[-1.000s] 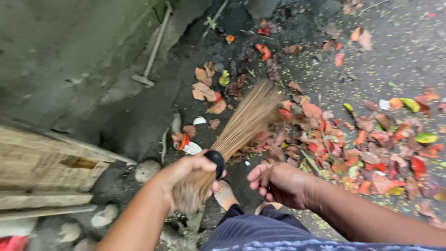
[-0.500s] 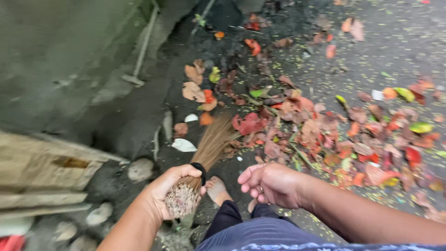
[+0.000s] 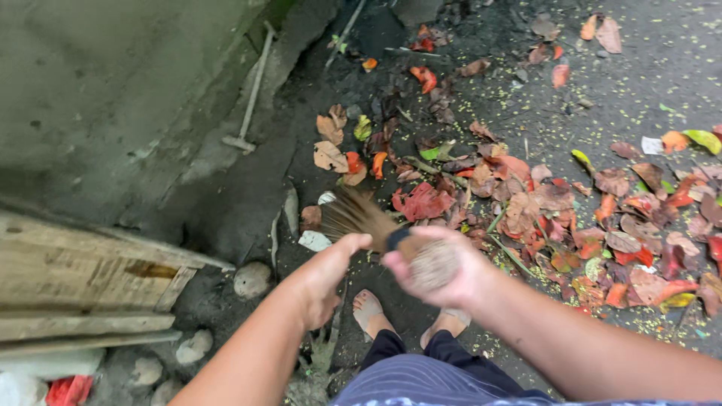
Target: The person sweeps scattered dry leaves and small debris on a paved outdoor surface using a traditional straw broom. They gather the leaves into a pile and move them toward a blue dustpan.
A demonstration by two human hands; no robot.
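I'm seeing the right hand [image 3: 444, 267] wrapping tight round the broom's [image 3: 376, 225] bound butt, bristles pointing far-left. The left hand [image 3: 327, 274] is hanging loose-fingered just beside it, gripping nothing. Leaf pile [image 3: 556, 203] is lying far-right of the bristles (motion-blurred).

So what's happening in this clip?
A person stands on dark wet ground, sweeping fallen leaves with a short stick broom. The right hand grips the broom's bound end, bristles pointing toward the leaf pile. The left hand is open beside it, fingertips near the bristles. Wooden planks and stones lie to the left.
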